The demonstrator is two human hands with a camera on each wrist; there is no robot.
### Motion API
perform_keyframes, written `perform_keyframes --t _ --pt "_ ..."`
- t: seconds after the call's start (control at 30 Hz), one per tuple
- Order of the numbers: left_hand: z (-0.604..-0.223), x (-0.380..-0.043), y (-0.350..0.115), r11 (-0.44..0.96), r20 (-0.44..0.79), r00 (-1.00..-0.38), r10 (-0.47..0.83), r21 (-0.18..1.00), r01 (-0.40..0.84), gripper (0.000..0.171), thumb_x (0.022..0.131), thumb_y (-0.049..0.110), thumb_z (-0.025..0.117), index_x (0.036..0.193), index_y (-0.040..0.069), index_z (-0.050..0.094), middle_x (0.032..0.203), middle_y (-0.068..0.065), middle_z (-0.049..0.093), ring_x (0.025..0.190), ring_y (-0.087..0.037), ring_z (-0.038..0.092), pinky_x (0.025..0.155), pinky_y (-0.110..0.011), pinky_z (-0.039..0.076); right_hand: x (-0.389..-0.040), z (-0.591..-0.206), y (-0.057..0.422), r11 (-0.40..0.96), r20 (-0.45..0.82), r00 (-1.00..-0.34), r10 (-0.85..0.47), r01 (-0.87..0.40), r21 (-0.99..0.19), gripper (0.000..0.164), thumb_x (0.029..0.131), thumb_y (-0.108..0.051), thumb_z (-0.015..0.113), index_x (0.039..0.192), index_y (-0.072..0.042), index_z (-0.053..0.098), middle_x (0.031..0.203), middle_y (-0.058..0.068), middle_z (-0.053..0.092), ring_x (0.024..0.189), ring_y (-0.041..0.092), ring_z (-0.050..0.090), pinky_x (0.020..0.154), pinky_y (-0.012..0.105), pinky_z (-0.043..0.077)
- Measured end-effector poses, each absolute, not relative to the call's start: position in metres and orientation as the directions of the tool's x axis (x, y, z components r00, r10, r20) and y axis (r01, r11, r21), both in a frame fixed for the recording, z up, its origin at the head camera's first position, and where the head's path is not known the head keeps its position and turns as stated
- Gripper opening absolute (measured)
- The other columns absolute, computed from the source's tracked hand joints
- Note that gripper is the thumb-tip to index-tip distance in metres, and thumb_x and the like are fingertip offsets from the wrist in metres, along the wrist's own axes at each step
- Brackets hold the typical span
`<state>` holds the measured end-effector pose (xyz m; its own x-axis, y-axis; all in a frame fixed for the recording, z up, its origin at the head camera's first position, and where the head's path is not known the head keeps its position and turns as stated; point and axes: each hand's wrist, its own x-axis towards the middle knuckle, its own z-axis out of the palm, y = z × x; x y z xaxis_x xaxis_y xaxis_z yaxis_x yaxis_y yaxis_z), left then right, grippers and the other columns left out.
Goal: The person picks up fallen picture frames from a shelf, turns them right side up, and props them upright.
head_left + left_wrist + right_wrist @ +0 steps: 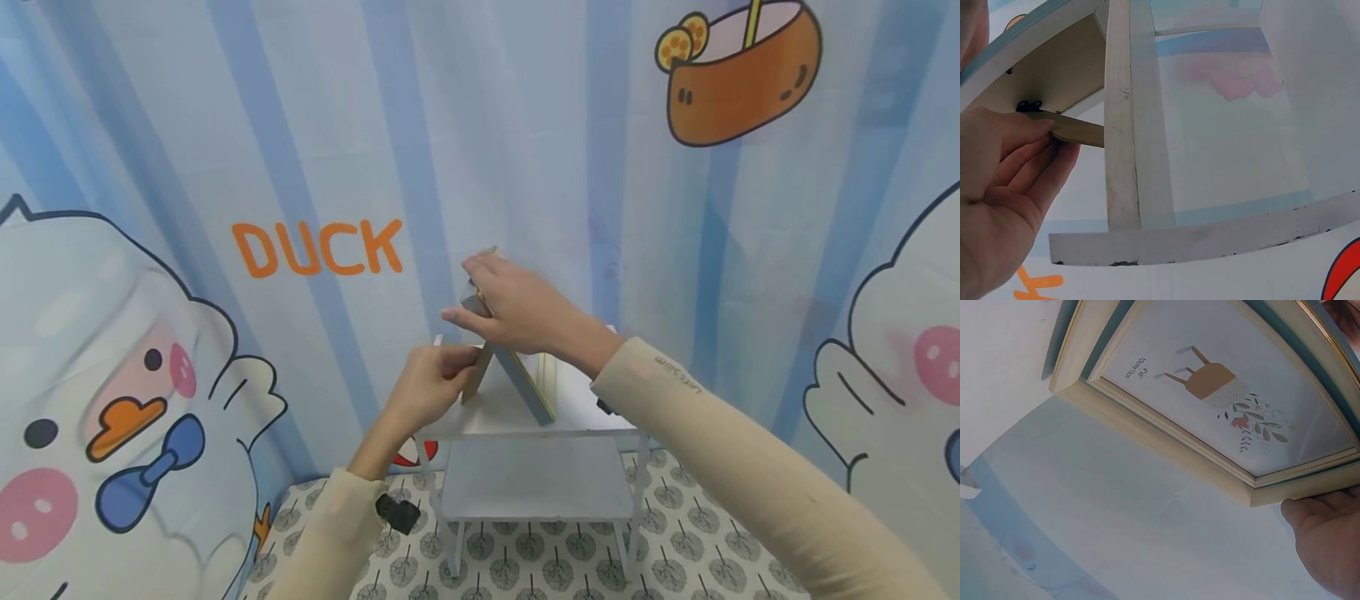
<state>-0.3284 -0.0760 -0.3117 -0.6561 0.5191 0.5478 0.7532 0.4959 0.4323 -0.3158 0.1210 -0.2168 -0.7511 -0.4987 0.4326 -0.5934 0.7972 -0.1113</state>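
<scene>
A picture frame [527,388] stands tilted on the small white table [585,408]. In the right wrist view its front shows cream and teal moulding [1154,442] around a print [1229,394] of a potted plant. My right hand [525,308] grips the frame's upper end, and its fingertips lie along the border in the right wrist view. Below it, my left hand [426,387] pinches the brown support leg [1082,132] behind the frame between thumb and fingers. A black hinge [1029,106] shows on the brown backing, and the leg stands out from that backing.
Beneath the tabletop is a lower grey-white shelf [536,479] between the table's legs. A curtain [525,167] printed with ducks hangs close behind the table. The patterned floor [555,567] lies under it.
</scene>
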Motion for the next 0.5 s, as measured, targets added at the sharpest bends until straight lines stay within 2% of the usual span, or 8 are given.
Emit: perform_keyframes --t 0.23,0.5 --pt "-0.3125 -0.3266 -0.0774 0.508 0.524 -0.688 0.502 0.465 0.725 0.024 0.102 0.005 0.064 0.121 0.009 0.079 0.116 -0.011 0.081 0.105 -0.025 0.079 0.091 -0.043 0.065 -0.3159 -0.2167 0.1186 0.796 0.413 -0.760 -0.502 -0.593 -0.122 0.085 0.104 -0.061 0.055 0.163 -0.004 0.033 0.170 0.018 0.035 0.160 0.036 0.033 0.128 0.051 0.036" --pt "-0.3132 -0.3251 -0.0728 0.518 0.519 -0.712 0.472 0.491 0.701 0.028 0.102 0.005 0.064 0.126 0.008 0.077 0.120 -0.012 0.079 0.111 -0.027 0.078 0.095 -0.044 0.064 -0.3145 -0.2166 0.1220 0.794 0.383 -0.781 -0.494 -0.584 -0.168 0.094 0.103 -0.066 0.051 0.168 -0.005 0.021 0.177 0.015 0.018 0.166 0.032 0.018 0.134 0.050 0.024"
